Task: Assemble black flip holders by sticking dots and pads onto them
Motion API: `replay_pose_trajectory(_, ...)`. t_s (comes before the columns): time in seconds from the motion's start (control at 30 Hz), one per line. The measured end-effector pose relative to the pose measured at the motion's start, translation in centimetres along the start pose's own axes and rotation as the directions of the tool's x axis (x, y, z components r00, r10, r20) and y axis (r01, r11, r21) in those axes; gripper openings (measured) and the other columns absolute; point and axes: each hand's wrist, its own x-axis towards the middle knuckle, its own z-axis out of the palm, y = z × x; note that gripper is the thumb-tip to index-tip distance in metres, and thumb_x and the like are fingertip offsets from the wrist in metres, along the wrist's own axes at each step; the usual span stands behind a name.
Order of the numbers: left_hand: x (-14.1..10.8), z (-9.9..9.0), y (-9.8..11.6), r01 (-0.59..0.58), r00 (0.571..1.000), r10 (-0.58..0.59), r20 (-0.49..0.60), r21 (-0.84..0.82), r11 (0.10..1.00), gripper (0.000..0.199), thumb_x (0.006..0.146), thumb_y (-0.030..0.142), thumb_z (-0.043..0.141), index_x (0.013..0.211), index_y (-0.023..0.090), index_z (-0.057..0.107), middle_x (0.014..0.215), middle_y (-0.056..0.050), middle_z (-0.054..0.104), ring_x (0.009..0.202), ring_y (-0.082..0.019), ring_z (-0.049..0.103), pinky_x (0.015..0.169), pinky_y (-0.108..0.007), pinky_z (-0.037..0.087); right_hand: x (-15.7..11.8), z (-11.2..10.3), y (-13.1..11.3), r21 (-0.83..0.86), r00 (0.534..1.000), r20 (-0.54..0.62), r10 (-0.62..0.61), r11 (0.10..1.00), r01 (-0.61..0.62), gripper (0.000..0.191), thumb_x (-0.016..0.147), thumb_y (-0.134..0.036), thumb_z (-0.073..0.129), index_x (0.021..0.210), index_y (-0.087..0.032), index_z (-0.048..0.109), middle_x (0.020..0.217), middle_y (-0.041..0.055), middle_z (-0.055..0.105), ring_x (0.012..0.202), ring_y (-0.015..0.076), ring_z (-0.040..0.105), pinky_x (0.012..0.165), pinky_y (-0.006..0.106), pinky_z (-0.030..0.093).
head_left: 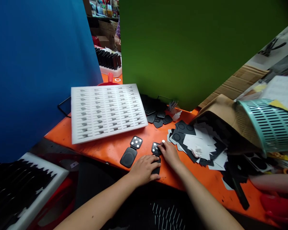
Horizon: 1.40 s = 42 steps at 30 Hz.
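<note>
Two forearms (96,204) reached over the orange surface (105,145). The left hand (145,169) spread its fingers over a black hinged piece (155,148); the right hand (170,153) narrowed its own at the far end, perhaps pinching a white disc (163,141); I couldn't tell.

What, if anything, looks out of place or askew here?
The sheet pile on the right looks untidy: black and white sheets fan out unevenly, with a crumpled white scrap on top. The turquoise basket farther right appears tipped, though lens distortion may exaggerate that. The two-part black piece beside the left hand looks undamaged.
</note>
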Motion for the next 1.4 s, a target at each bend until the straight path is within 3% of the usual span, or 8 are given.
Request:
replay_pose_trajectory(0.23,-0.1,0.2,0.0,-0.001,1.0,0.001,-0.017,-0.012,1.0,0.048,0.068,0.048,0.064,0.111,0.028,0.052,0.121,-0.001,0.049,0.112,-0.023,0.041,0.096,-0.039,0.031,0.1,0.0,1.0,0.215,1.0,0.022,0.008,0.977,-0.012,0.017,0.079,-0.034,0.05,0.076,-0.019,0.057,0.081,0.0031,0.062,0.076,0.0156,0.056,0.069,0.025,0.04)
replay_pose_trajectory(0.53,-0.1,0.2,-0.1,-0.003,1.0,0.003,-0.014,-0.016,1.0,0.05,0.067,0.046,0.066,0.111,0.029,0.051,0.122,0.0,0.048,0.113,-0.023,0.041,0.096,-0.039,0.031,1.4,-1.8,0.5,0.0,0.968,0.252,0.009,1.0,-0.009,0.012,0.074,-0.028,0.055,0.083,-0.021,0.057,0.076,0.0003,0.063,0.068,0.0137,0.056,0.061,0.022,0.037)
replay_pose_trajectory(0.73,-0.1,0.2,-0.1,-0.008,1.0,0.008,-0.013,-0.023,1.0,0.05,0.068,0.047,0.065,0.112,0.029,0.051,0.122,-0.001,0.048,0.113,-0.022,0.041,0.096,-0.039,0.031,2.5,-1.9,-0.1,-0.102,0.96,0.281,-0.012,0.994,0.043,0.01,0.073,-0.027,0.053,0.075,-0.019,0.06,0.072,0.0023,0.064,0.066,0.0134,0.055,0.057,0.021,0.034)
replay_pose_trajectory(0.9,0.0,0.2,-0.1,0.0,1.0,0.0,-0.012,-0.02,1.0,0.049,0.068,0.049,0.064,0.111,0.029,0.051,0.122,0.0,0.048,0.112,-0.023,0.041,0.095,-0.039,0.031,2.4,-1.5,0.2,0.036,0.897,0.429,0.108,0.99,-0.136,0.016,0.065,-0.032,0.061,0.064,-0.016,0.06,0.063,0.0017,0.061,0.06,0.0127,0.053,0.053,0.021,0.032)
replay_pose_trajectory(1.03,0.0,0.2,-0.1,-0.005,1.0,0.004,-0.016,-0.026,1.0,0.048,0.068,0.048,0.064,0.11,0.029,0.051,0.122,0.0,0.048,0.112,-0.022,0.042,0.096,-0.038,0.031,1.0,-1.8,1.7,0.52,0.861,0.487,0.15,0.742,-0.423,0.029,0.068,-0.044,0.058,0.064,-0.015,0.054,0.052,-0.0021,0.049,0.047,0.0088,0.043,0.047,0.021,0.03)
replay_pose_trajectory(1.1,0.0,0.1,-0.1,-0.008,1.0,0.007,-0.012,-0.029,1.0,0.047,0.068,0.048,0.064,0.11,0.029,0.051,0.122,0.0,0.048,0.112,-0.022,0.042,0.096,-0.038,0.031,0.2,-2.1,2.2,0.691,0.884,0.437,0.165,0.567,-0.448,0.029,0.068,-0.044,0.058,0.07,-0.016,0.051,0.054,-0.0035,0.047,0.047,0.0078,0.041,0.047,0.02,0.031)
replay_pose_trajectory(1.17,0.0,0.0,-0.1,-0.009,1.0,0.009,-0.005,-0.03,1.0,0.048,0.068,0.047,0.064,0.111,0.029,0.051,0.123,0.0,0.047,0.112,-0.022,0.042,0.095,-0.038,0.032,-0.6,-2.2,2.2,0.744,0.906,0.387,0.169,0.524,-0.415,0.029,0.066,-0.041,0.061,0.079,-0.018,0.05,0.059,-0.0038,0.049,0.049,0.0082,0.044,0.049,0.021,0.034)
replay_pose_trajectory(1.4,0.0,0.0,0.1,0.007,1.0,-0.007,0.005,-0.019,1.0,0.051,0.067,0.046,0.065,0.112,0.029,0.05,0.123,0.0,0.047,0.114,-0.023,0.04,0.097,-0.039,0.03,-1.6,-1.6,-0.3,0.305,0.982,0.187,0.036,0.948,-0.093,0.013,0.07,-0.031,0.055,0.073,-0.019,0.054,0.068,-0.0012,0.059,0.063,0.013,0.053,0.059,0.022,0.037)
